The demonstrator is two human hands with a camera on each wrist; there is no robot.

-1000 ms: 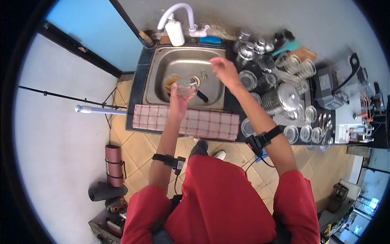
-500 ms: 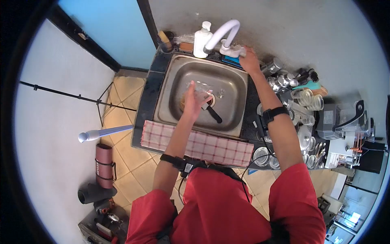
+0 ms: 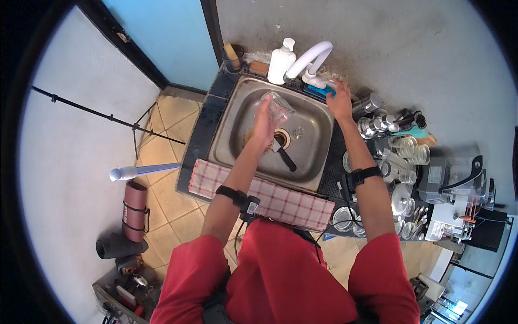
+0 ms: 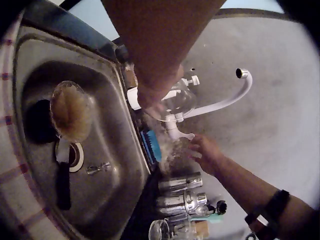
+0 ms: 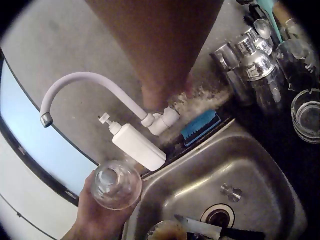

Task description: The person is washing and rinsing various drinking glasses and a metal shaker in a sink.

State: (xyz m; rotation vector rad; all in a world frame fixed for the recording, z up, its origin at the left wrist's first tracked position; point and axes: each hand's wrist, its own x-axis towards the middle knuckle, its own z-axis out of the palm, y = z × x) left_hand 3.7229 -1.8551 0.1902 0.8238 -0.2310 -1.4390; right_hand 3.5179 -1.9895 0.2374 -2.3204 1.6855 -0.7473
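In the head view my left hand (image 3: 263, 127) grips a clear glass (image 3: 279, 108), tilted above the steel sink (image 3: 307, 167). The right wrist view shows the glass (image 5: 117, 185) end-on, with fingers round its side. My right hand (image 3: 340, 102) is at the white tap (image 3: 315, 78), thumb and fingers spread. In the left wrist view its fingertips are right at the tap's lever (image 4: 187, 136). Down in the sink lie a knife (image 3: 286, 157) with a black handle, a clear dish (image 4: 71, 112) with something brownish in it, and a small clear glass piece (image 4: 98, 168).
A white pump bottle (image 3: 281, 62) and a blue brush (image 5: 201, 127) stand behind the sink. Metal shakers (image 3: 372, 127), glass jars (image 3: 404, 143) and a blender (image 3: 448, 170) crowd the right counter. A checked cloth (image 3: 259, 194) lies along the front edge.
My right hand has gone from over the sink to the tap, then drawn slightly back with fingers spread. My left hand has raised the glass toward the back of the sink. The head view has shifted.
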